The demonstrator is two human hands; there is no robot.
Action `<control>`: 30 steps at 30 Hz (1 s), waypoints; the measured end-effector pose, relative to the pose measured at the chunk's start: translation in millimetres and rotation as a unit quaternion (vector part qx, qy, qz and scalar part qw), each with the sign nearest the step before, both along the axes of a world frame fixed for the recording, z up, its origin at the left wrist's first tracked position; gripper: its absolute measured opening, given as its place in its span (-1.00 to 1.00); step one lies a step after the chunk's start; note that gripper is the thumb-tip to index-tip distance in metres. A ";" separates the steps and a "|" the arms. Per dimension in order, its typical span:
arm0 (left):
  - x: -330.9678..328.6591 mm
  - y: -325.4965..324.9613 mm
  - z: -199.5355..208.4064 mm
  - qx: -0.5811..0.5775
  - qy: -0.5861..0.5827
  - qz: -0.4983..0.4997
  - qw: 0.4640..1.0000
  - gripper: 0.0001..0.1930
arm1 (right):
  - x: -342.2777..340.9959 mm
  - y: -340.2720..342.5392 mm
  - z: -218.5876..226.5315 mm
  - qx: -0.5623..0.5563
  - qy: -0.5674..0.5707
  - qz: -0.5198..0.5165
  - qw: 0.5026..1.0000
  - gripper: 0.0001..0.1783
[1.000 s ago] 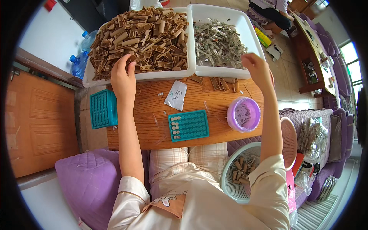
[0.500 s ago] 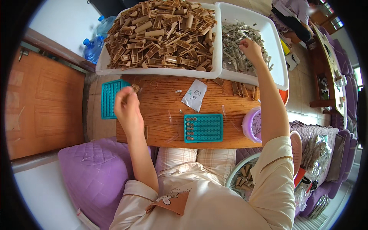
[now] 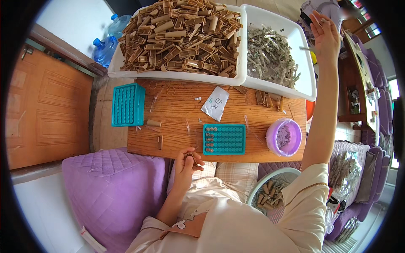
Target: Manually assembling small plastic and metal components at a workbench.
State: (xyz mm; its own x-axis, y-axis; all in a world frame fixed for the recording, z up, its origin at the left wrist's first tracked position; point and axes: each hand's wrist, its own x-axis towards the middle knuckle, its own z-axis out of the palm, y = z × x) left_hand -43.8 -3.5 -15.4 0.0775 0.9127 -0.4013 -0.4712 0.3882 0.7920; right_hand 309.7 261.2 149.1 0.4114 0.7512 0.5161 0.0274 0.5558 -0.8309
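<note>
At the near edge of the table, my left hand (image 3: 185,164) has its fingers curled round a small brown trough-shaped piece, mostly hidden by them. The teal tray (image 3: 228,141) with rows of round pockets lies just right of it; several small round metallic discs (image 3: 209,140) sit in its left columns. My right hand (image 3: 327,36) is raised at the far right, past the white bin of grey strips (image 3: 274,55), with fingers stretched and apart. Beside its wrist a thin grey strip (image 3: 307,49) shows, blurred; I cannot tell whether the hand touches it.
A white bin heaped with brown trough-shaped pieces (image 3: 181,38) stands at the back. Stacked teal trays (image 3: 128,104) are at left, a purple tub (image 3: 294,137) at right. A white paper slip (image 3: 215,103) lies mid-table. A mesh basket (image 3: 253,196) is by my lap; another person (image 3: 322,8) is at far right.
My left hand has moved right and nearer to me, from beside the stacked trays to the table's near edge. My right hand has left the grey strips and risen to the far right, its fingers spreading.
</note>
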 end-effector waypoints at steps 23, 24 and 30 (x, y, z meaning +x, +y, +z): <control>39.2 20.1 73.5 0.173 -0.049 -0.027 0.983 -0.64 | -173.7 -239.3 -65.8 -0.242 -0.117 0.209 0.940 -0.81; 36.9 19.1 71.5 0.172 -0.049 -0.028 0.983 -0.64 | -174.9 -241.8 -65.0 -0.243 -0.116 0.208 0.941 -0.81; 35.6 13.2 79.2 0.164 -0.062 -0.088 0.981 -0.64 | -182.7 -252.0 -66.0 -0.026 -0.322 0.092 0.942 -0.75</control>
